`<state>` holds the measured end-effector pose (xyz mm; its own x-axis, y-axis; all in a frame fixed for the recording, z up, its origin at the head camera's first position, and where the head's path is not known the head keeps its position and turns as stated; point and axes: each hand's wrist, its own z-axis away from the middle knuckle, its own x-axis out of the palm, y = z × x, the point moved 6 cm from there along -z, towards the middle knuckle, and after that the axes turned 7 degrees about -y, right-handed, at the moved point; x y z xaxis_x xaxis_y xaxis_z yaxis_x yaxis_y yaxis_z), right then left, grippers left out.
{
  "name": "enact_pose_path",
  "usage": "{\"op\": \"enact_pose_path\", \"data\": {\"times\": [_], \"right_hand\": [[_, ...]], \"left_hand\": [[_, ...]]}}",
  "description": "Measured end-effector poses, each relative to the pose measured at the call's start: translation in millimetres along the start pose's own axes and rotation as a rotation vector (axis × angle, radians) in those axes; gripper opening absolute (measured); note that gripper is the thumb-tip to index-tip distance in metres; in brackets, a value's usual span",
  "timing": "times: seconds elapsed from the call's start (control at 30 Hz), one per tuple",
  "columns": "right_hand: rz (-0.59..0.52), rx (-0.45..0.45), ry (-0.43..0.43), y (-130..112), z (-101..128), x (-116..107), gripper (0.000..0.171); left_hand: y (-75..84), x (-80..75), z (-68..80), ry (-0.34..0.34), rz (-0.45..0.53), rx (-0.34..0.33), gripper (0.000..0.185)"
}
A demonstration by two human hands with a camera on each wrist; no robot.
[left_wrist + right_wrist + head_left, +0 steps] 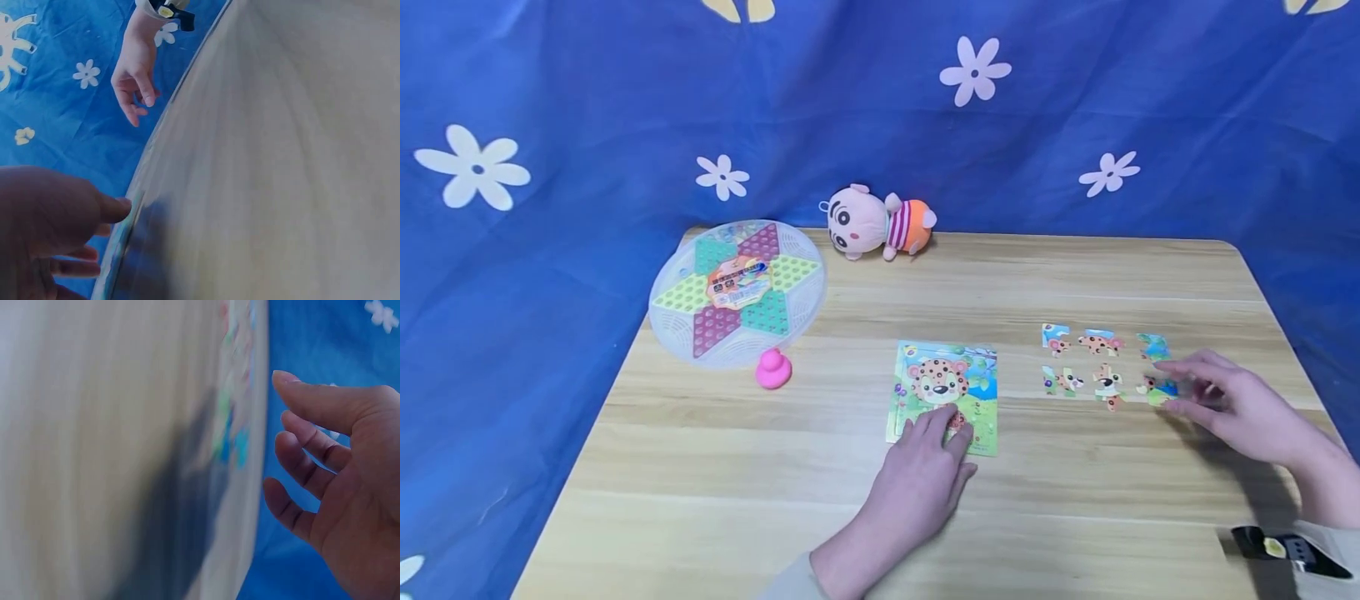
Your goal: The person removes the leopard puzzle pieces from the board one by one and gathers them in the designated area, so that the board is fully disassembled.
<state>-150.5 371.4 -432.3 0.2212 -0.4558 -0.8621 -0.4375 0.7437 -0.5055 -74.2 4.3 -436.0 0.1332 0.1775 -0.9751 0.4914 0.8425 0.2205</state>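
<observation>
In the head view a puzzle board (983, 417) with a spotted cartoon leopard lies near the table's middle. My left hand (921, 471) rests on its lower part, fingers stretched over the picture and covering some of it. To the right, several loose puzzle pieces (1107, 382) lie spread in two rows. My right hand (1240, 404) is beside the right-hand pieces, its fingertips close to the blue-green piece (1161, 390). In the right wrist view that hand (337, 456) shows loosely bent, parted fingers with nothing between them.
A pink rubber duck (772, 369) sits on the left of the table, by a round Chinese checkers board (805, 312). A plush doll (868, 223) lies at the back edge. Behind hangs a blue cloth (865, 100) with white flowers.
</observation>
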Motion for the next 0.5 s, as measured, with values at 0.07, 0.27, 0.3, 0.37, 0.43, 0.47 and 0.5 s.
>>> {"op": "enact_pose_path", "data": {"times": [0.07, 0.27, 0.3, 0.37, 0.43, 0.47, 0.5], "right_hand": [[-0.014, -0.045, 0.008, -18, -8, -1, 0.057], [-0.074, -0.155, -0.01, -71, -40, 5, 0.055], [-0.09, -0.168, -0.019, -79, -46, 7, 0.053], [-0.109, -0.202, -0.033, -94, -57, 12, 0.049], [-0.118, -0.219, -0.054, -109, -67, 18, 0.046], [-0.119, -0.227, -0.065, -116, -71, 22, 0.045], [-0.122, -0.233, -0.078, -123, -76, 26, 0.043]], "left_hand": [[-5.2, -5.2, 3.3, 0.03, 0.034, 0.008, 0.049], [-28.2, -20.5, 18.7, 0.103, 0.086, -0.013, 0.053], [-32.5, -21.4, 21.9, 0.102, 0.093, -0.027, 0.054], [-41.3, -21.7, 27.5, 0.098, 0.104, -0.06, 0.055], [-50.1, -20.9, 32.2, 0.1, 0.111, -0.091, 0.055], [-54.1, -20.2, 34.2, 0.103, 0.112, -0.106, 0.055], [-57.8, -19.6, 35.9, 0.108, 0.111, -0.117, 0.054]]}}
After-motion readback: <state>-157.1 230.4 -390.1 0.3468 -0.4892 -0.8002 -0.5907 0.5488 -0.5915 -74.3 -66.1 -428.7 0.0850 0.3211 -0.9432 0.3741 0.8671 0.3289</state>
